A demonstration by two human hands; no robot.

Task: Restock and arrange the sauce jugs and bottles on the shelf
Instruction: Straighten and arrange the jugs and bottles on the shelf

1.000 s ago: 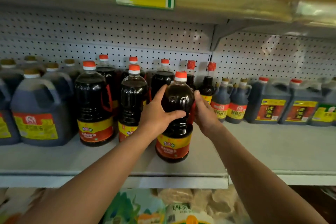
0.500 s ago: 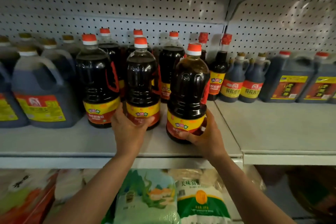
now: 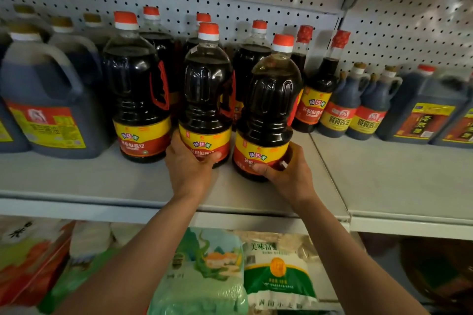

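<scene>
Fingers of left hand (image 3: 188,161) round middle bottle (image 3: 206,100), right hand (image 3: 288,174) gripping right bottle (image 3: 268,115).

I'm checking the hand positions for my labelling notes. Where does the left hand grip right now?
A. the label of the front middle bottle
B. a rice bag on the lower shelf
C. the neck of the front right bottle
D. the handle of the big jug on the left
A: the left hand is curled round the yellow-and-red label at the base of the front middle bottle, while the right hand holds the neighbouring bottle.
</scene>
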